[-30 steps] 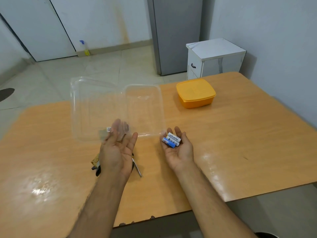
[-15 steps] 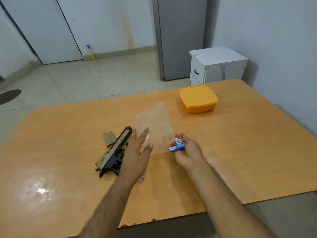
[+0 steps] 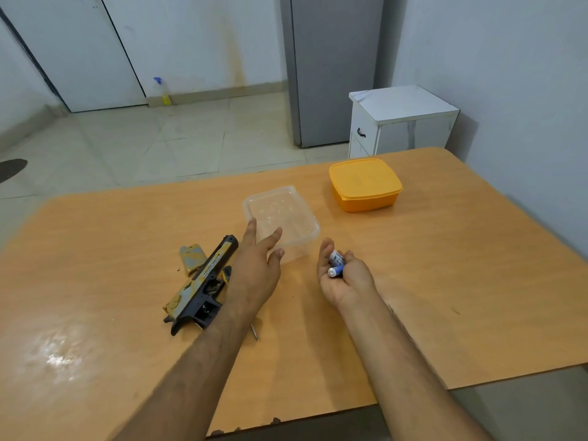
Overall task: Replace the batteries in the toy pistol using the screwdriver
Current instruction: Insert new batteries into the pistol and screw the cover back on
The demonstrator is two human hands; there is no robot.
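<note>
On the table, the toy pistol lies opened, its cover just left of it, while the left hand hovers with fingers spread and the right hand curls around fresh batteries, so fitting and closing likely remain.

I see an orange wooden tabletop carrying the toy pistol, its loose cover, a clear container, an orange lidded box and a screwdriver tip.

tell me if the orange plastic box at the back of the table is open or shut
Shut. The orange plastic box has its matching lid seated flat across the whole top, rim to rim, and nothing of its inside shows.
</note>
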